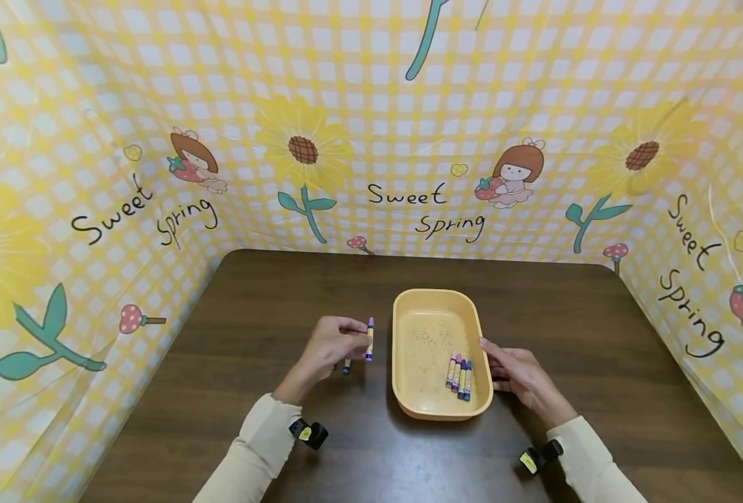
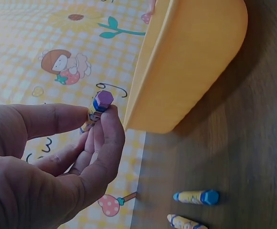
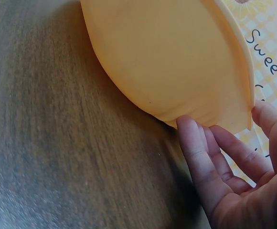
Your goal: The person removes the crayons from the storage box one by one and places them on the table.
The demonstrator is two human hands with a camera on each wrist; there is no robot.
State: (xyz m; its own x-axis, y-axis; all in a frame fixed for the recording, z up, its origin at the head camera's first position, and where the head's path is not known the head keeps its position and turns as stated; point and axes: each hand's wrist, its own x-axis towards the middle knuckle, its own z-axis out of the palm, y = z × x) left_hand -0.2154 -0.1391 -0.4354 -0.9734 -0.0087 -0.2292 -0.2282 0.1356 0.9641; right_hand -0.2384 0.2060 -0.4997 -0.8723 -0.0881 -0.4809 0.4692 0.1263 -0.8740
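Between thumb and fingers, my left hand [image 1: 336, 344] pinches a purple crayon [image 1: 370, 339] with a yellow and blue wrapper. It is held roughly upright, just left of a yellow plastic basin [image 1: 398, 349]. In the left wrist view, the crayon's purple end [image 2: 105, 98] points toward the camera. Several crayons [image 1: 459, 376] lie side by side in the basin's near right part. My right hand [image 1: 525, 374] holds the basin's right side, thumb at the rim and fingers [image 3: 193, 143] against the outer wall. A blue crayon [image 2: 196, 197] and a pale-tipped crayon [image 2: 185, 222] lie on the table below my left hand.
The dark wooden table [image 1: 220, 405] carries everything. Yellow checked cloth [image 1: 371, 140] with printed flowers and lettering stands around its back and sides. A black wrist camera [image 1: 309, 434] sits on my left wrist, another camera [image 1: 541, 457] on my right.
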